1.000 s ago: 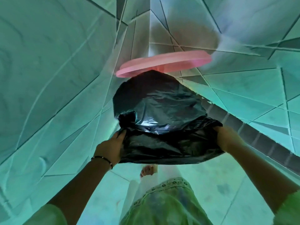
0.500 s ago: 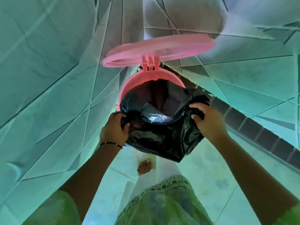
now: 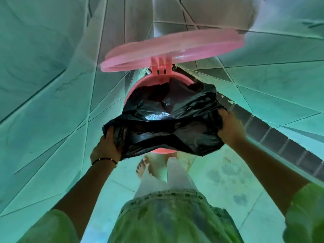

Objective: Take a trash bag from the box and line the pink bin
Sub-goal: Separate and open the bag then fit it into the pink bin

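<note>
Trash bag (image 3: 168, 130): black, crumpled, spread across the mouth of the pink bin; its middle sags down inside while the near edge bunches over the front of the rim.
Pink bin (image 3: 138, 85): stands on the tiled floor in a corner, close against the wall, right in front of the person's feet; only its far rim and a sliver of its near rim show past the plastic.
Lid (image 3: 171, 48): hinged at the back and standing open above the opening.
Left hand (image 3: 107, 146): clenched around a bunch of the bag's edge at the near left side of the bin.
Right hand (image 3: 229, 127): clutching the bag's edge at the right side, fingers buried in the folds.
Box: nowhere in sight from where I stand.
Done so far: the bag is out and opened, and part of it is already inside the bin.
Left to do: by my reckoning, stretch the edge over the rim all round; the far side looks loose and not yet folded over, and the near side is only gathered, not seated.
Progress: well past halfway, I would say.
</note>
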A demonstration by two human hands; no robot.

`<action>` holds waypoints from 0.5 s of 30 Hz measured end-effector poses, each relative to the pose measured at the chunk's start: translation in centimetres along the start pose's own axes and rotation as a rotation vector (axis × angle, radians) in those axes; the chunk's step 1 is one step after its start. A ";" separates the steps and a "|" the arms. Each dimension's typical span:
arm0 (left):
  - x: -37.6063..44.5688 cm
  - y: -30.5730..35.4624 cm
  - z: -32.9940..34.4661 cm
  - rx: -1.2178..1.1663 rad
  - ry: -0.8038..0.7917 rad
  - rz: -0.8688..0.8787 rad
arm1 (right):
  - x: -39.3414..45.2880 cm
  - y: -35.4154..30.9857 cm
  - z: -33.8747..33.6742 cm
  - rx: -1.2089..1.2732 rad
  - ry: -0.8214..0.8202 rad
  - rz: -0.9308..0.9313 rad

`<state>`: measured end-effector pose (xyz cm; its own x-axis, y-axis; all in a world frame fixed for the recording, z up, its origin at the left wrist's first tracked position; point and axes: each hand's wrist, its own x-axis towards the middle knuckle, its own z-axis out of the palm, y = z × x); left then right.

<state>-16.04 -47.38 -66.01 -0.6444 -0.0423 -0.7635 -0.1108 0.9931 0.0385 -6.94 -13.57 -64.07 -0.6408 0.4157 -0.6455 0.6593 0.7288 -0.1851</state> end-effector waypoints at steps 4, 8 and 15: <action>-1.1 -1.7 2.2 0.008 -0.025 -0.001 | -1.7 1.3 3.0 -0.039 -0.057 0.112; -0.8 -2.6 3.7 0.092 -0.048 -0.041 | -1.6 2.0 6.2 0.009 -0.121 0.326; 2.3 -1.7 4.6 0.206 -0.117 -0.118 | 1.7 2.4 8.9 0.074 -0.139 0.397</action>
<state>-13.84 -48.62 -70.84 -0.5427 -0.1582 -0.8249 -0.0160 0.9839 -0.1782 -2.95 -15.99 -72.20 -0.2754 0.5756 -0.7699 0.8738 0.4837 0.0490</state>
